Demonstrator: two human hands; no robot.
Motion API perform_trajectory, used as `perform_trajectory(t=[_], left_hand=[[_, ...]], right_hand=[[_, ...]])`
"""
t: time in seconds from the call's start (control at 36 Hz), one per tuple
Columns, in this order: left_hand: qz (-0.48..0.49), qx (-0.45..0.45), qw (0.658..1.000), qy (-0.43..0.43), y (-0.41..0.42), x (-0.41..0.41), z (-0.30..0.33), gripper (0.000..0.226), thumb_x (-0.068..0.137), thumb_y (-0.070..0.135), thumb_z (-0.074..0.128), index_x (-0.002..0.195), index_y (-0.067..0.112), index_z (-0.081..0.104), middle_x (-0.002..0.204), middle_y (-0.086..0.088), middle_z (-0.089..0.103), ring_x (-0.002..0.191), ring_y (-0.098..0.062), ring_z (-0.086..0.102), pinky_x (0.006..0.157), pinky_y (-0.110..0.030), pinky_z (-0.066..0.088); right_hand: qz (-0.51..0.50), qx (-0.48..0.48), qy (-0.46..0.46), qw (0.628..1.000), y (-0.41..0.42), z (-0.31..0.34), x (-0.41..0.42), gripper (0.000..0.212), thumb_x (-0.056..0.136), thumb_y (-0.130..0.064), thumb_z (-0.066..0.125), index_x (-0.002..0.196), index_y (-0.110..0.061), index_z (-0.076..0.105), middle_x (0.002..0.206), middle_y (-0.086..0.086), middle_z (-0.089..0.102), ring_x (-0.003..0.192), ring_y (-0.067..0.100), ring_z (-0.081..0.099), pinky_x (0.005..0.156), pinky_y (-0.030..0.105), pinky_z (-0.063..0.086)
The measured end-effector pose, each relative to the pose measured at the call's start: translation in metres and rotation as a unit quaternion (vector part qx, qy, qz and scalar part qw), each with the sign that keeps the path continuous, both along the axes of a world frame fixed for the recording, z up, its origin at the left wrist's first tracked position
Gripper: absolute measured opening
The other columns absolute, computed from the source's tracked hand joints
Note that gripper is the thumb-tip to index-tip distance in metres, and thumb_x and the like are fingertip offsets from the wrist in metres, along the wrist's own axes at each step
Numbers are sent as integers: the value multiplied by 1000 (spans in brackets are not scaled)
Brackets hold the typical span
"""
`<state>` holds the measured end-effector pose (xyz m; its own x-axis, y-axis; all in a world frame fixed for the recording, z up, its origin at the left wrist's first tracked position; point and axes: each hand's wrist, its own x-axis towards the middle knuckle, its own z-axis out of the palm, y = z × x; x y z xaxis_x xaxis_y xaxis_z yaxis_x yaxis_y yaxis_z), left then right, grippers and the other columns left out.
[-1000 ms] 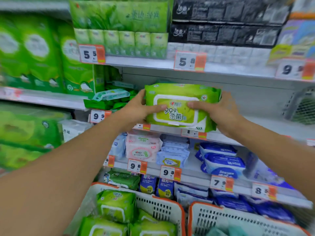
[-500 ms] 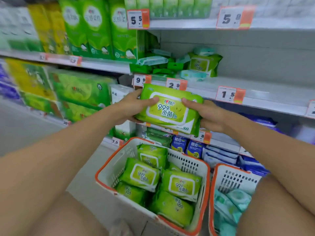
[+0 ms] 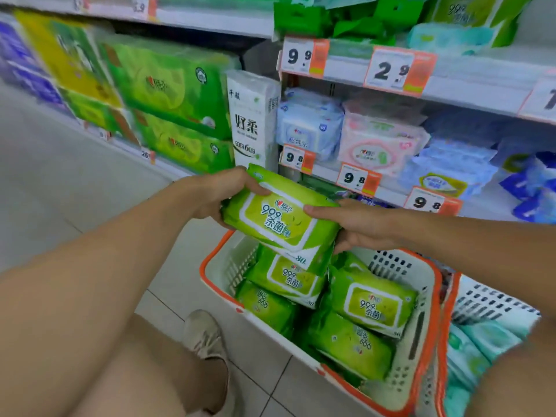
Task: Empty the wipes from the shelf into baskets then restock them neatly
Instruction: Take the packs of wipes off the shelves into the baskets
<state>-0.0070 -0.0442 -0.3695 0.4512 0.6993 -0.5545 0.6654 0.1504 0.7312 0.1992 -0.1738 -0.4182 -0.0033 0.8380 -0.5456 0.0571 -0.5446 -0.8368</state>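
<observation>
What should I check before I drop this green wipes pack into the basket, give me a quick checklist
1. Grip on the held wipes pack: ok, left hand and right hand each hold one end.
2. Pack over the orange-rimmed basket: ok, it hangs above the near-left corner.
3. Room in the basket: ok, the green packs inside lie below the rim.
4. Right basket chosen: ok, it holds the same green packs; the second basket holds teal packs.
5. Landing spot flat: not ok, the packs underneath lie tilted and overlapping, so it may slide.
6. Shelf slot fully emptied: cannot tell, that part of the shelf is out of view.
</observation>
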Motion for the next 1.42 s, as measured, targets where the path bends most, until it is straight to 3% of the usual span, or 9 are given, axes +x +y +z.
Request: perform_trajectory(t=[0.14,0.36,0.53,0.67,0.92,1.11,1.22,1.33,1.42], left_hand=[[-104,-14,980,170,8,-1,-22,76,83,32,77,145,32,33,147,-4,42,131,-36,44,94,-67,46],[-160,245,930,220,-6,39,-26,51,97,41,54,134,7,53,137,-14,54,120,-32,55,97,-39,50],[-70,386,918,-50,-6,95,32,27,91,33,66,113,18,63,104,-1,67,93,-20,65,81,-29,49],[-156,527,821,-157,-2,177,121,36,92,38,66,121,19,60,111,2,63,100,-17,60,87,-32,48],[-292,483,823,69,35,311,161,51,103,45,39,150,25,39,158,-5,33,144,-26,32,116,-32,26],[-340,486,775,218,45,344,141,47,92,45,40,131,27,59,141,-2,54,126,-28,51,106,-41,43],[-359,490,755,248,46,348,143,45,96,45,38,135,31,53,144,-4,50,128,-27,48,106,-39,41],[-369,485,749,260,45,349,148,44,99,44,36,139,32,49,145,-4,47,131,-28,45,109,-41,38],[-383,480,740,275,46,352,148,45,102,43,33,144,31,44,150,-6,42,135,-29,41,109,-39,35]], right_hand=[[142,-98,-74,982,7,-29,1,73,90,-40,68,149,-13,35,139,1,56,112,18,67,97,40,55],[294,27,-501,814,35,-5,13,48,100,-43,51,121,-1,64,120,19,65,106,33,63,92,41,52],[-49,276,-487,827,32,80,52,14,86,-26,71,91,-14,75,94,5,74,89,18,67,84,31,53],[-331,428,-449,711,12,166,129,8,77,-17,77,82,-19,70,78,-5,69,71,10,65,74,20,51],[-346,217,-416,812,38,190,280,93,48,-37,97,127,-15,52,118,-4,62,105,15,60,92,30,51],[-441,231,-422,758,81,203,342,102,53,-44,96,136,-15,45,133,8,52,121,25,56,90,28,49],[-429,209,-307,824,93,205,368,121,58,-27,96,150,-12,19,136,1,47,118,20,51,78,32,46],[-413,224,-210,858,112,183,391,128,17,-40,102,132,-20,52,122,0,68,99,19,70,71,40,62],[-429,241,-205,846,118,177,394,95,31,-33,102,115,-19,61,105,1,71,90,20,72,75,38,62]])
